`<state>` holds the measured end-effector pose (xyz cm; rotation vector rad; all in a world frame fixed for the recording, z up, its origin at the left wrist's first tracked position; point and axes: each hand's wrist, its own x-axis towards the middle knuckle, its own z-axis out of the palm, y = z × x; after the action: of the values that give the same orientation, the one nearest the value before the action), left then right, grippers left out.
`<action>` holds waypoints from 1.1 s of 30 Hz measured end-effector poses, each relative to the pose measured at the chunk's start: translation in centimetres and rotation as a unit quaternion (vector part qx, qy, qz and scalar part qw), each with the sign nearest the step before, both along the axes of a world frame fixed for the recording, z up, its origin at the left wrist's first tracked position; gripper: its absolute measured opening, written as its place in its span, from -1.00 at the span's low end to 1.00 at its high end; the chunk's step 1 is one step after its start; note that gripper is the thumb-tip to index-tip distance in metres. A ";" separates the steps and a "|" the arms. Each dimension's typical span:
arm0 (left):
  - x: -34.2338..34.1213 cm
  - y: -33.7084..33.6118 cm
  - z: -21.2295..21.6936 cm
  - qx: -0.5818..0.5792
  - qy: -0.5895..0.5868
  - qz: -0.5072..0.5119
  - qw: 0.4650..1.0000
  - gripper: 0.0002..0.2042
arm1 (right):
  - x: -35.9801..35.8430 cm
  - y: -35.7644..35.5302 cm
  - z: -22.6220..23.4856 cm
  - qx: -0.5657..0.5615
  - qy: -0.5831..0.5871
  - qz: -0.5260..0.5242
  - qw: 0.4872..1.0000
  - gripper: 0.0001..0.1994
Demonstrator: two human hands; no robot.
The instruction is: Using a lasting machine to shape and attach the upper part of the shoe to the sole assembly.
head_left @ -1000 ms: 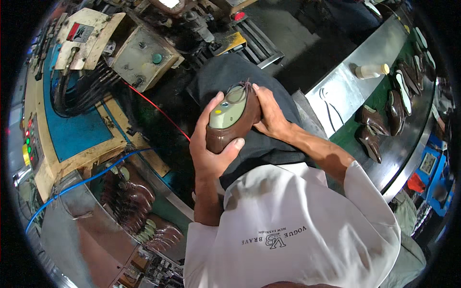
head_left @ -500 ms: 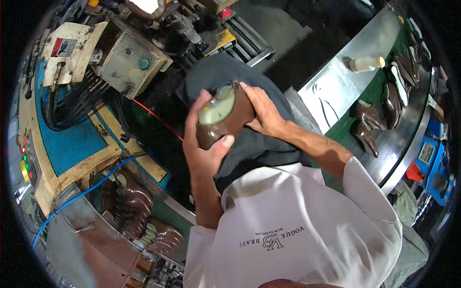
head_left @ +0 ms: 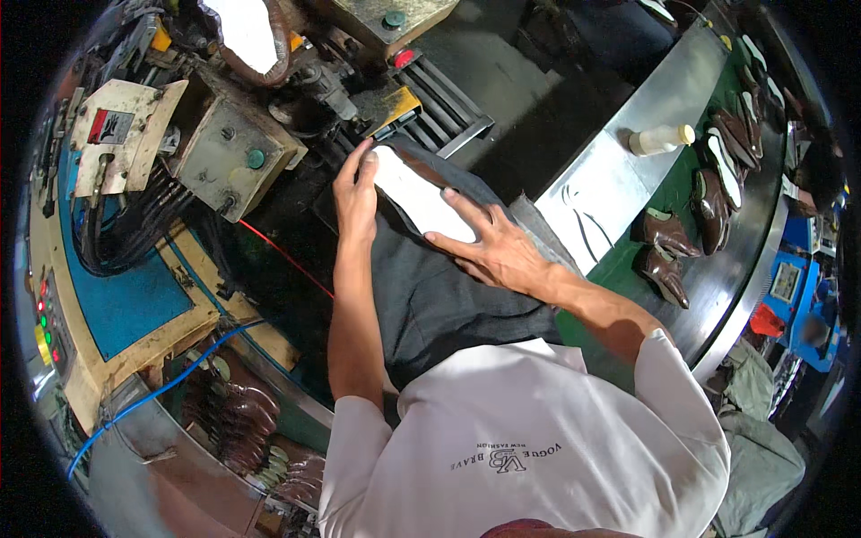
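Note:
A brown leather shoe upper on a shoe last lies across my lap, its white underside (head_left: 420, 199) facing up. At its far left end my left hand (head_left: 356, 199) grips it, fingers curled round the edge and thumb on the white face. My right hand (head_left: 491, 244) holds the near right end from the side, its fingers spread over the white underside and the edge. Brown leather shows only along the far edge; the rest of the upper is turned down and hidden.
Machinery with a metal control box (head_left: 235, 157) stands ahead left, another white-bottomed shoe (head_left: 247, 40) above it. A blue hose (head_left: 170, 381) crosses racked brown shoes (head_left: 238, 408). At right, a metal ledge (head_left: 619, 184) bears a bottle (head_left: 662, 140); brown shoes (head_left: 668, 235) lie on a green conveyor.
The shoe upper has been turned over: its pale green last top and brown side faced me, now its white underside does. My right hand has shifted onto the underside, my left hand farther forward.

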<state>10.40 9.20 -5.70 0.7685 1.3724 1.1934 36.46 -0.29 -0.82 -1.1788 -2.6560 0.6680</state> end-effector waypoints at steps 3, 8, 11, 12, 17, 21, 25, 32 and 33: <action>0.4 0.3 -0.8 0.093 0.218 -0.002 0.971 -0.67 | 0.1 0.4 -0.4 0.018 0.045 -0.013 0.999 -0.29; 0.8 0.6 -1.0 0.062 0.161 0.002 0.985 -0.64 | 0.7 0.9 -0.8 -0.018 0.038 -0.007 0.999 -0.32; -0.7 1.0 -1.6 -0.018 -0.118 0.041 0.992 -0.66 | 0.7 0.7 -1.4 -0.012 0.062 0.005 0.998 -0.33; -0.4 1.1 -1.7 -0.006 -0.068 0.028 0.997 -0.69 | 0.8 0.7 -1.4 -0.009 0.066 0.007 0.998 -0.33; 0.6 0.9 -2.0 0.037 0.044 0.047 0.997 -0.74 | 1.0 1.6 -1.0 0.014 0.070 0.032 0.997 -0.35; -0.4 1.1 -2.9 0.000 0.043 0.061 0.997 -0.72 | -1.6 2.9 2.0 -0.004 -0.053 0.003 0.999 -0.34; -0.1 0.7 -1.3 0.056 0.158 -0.026 0.985 -0.64 | 0.1 3.5 1.5 0.006 -0.054 0.021 0.998 -0.29; -0.5 0.7 -1.9 0.007 0.201 0.026 0.979 -0.65 | 0.8 5.4 2.8 -0.020 -0.004 0.075 0.997 -0.32; -0.7 0.9 -2.1 -0.008 0.215 0.018 0.976 -0.64 | 0.7 5.4 2.7 -0.014 -0.003 0.077 0.997 -0.32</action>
<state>9.71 10.13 -7.84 1.0353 1.7530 1.0788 37.12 5.11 1.88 -0.9922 -2.7722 0.7290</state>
